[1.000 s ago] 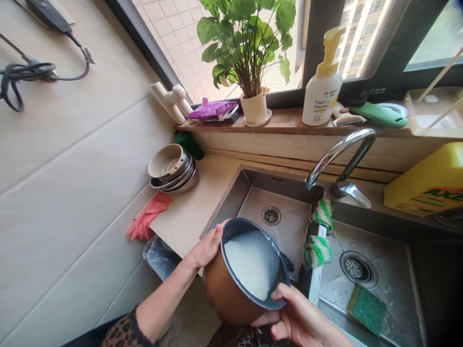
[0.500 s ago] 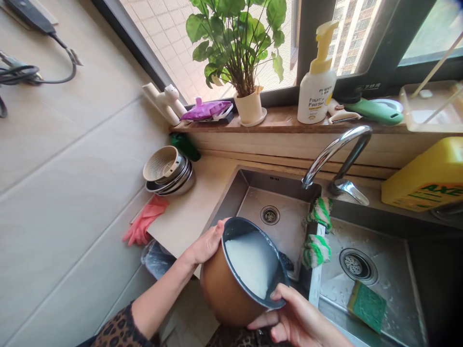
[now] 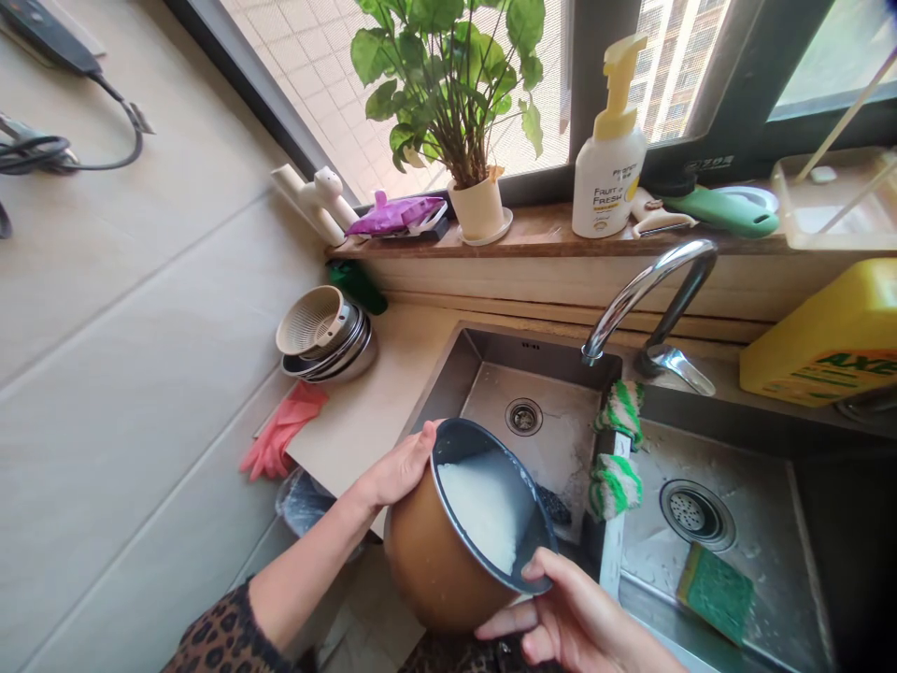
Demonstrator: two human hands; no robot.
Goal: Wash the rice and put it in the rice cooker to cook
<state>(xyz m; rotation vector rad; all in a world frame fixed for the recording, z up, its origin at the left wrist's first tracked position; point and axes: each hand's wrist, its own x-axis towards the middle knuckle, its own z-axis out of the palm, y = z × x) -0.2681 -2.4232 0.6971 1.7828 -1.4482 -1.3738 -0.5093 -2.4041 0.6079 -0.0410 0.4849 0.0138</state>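
Observation:
A brown rice cooker pot (image 3: 434, 551) with a dark inside hangs in both my hands, tilted toward the right over the front edge of the left sink basin (image 3: 561, 393). White rice (image 3: 480, 514) lies inside it, banked along the pot's left side; whether there is water on it I cannot tell. My left hand (image 3: 403, 467) grips the upper left rim and wall. At the lower right, my right hand (image 3: 553, 608) has its thumb hooked over the rim, with the fingers under the pot's outside.
The chrome faucet (image 3: 651, 290) arches over the left basin. A green and white striped cloth (image 3: 617, 486) drapes the divider. A green sponge (image 3: 716, 591) lies in the right basin. Stacked bowls and a strainer (image 3: 315, 322), pink gloves (image 3: 284, 430) and a yellow AXE bottle (image 3: 819, 341) stand around.
Almost nothing differs. The view has shifted slightly, and the pot stays tilted in both hands at about the same place.

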